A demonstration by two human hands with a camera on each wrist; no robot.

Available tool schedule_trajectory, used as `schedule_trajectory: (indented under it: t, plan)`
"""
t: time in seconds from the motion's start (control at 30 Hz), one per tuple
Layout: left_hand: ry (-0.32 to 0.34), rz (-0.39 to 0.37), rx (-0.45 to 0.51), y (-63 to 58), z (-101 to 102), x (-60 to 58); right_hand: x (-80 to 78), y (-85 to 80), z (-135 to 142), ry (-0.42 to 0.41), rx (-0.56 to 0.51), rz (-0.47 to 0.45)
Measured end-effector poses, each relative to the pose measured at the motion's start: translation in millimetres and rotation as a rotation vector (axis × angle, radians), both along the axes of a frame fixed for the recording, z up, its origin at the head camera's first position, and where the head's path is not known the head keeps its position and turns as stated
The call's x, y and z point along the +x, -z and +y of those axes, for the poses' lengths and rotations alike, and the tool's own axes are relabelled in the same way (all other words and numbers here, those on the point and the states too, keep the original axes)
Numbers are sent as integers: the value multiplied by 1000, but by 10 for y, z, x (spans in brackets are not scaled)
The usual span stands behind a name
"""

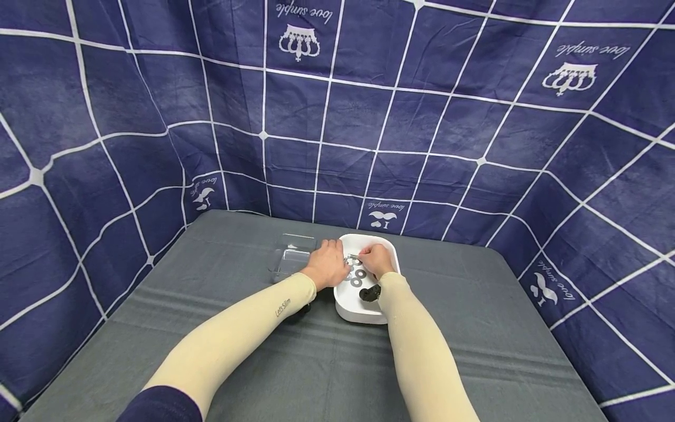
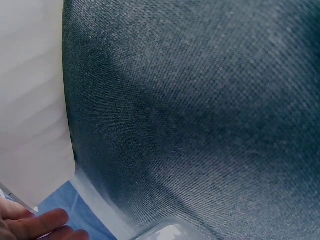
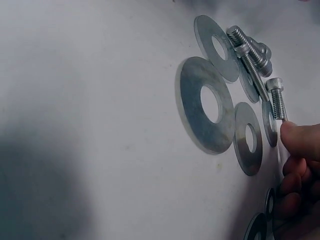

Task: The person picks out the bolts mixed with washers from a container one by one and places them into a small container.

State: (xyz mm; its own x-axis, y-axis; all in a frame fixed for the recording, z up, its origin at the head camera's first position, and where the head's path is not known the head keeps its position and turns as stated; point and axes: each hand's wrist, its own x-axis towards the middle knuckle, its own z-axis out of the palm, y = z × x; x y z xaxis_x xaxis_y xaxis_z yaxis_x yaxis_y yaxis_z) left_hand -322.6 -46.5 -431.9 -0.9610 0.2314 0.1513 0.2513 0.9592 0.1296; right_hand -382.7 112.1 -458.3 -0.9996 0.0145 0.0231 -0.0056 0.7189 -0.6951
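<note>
My left hand (image 1: 328, 264) lies across the left rim of a white tray (image 1: 354, 310), its thumb side over the inside beside flat metal washers (image 1: 357, 282). In the left wrist view its fingers (image 2: 37, 225) reach past the tray wall; what they touch is hidden. My right hand (image 1: 377, 259) is low inside the tray. Its thumb and curled fingers pinch at the end of a short socket-head bolt (image 3: 276, 97). Other silver bolts (image 3: 252, 57) lie heaped beyond it, beside and over some washers. A large washer (image 3: 207, 105) lies flat nearby.
Clear plastic containers (image 1: 292, 258) stand just left of the tray. A black object (image 1: 370, 293) shows by the right wrist. Grey cloth covers the table (image 1: 337, 375), and a blue curtain with white lines (image 1: 401, 117) hangs behind and at both sides.
</note>
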Motion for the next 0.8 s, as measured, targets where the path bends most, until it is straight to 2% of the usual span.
schedule_trajectory:
  t: [0.4, 0.8]
  plan:
    - [-2, 7, -25, 4, 14, 12, 22, -18, 15, 17, -88, -17]
    - [6, -1, -33, -6, 3, 16, 95, -141, -90, -15, -65, 64]
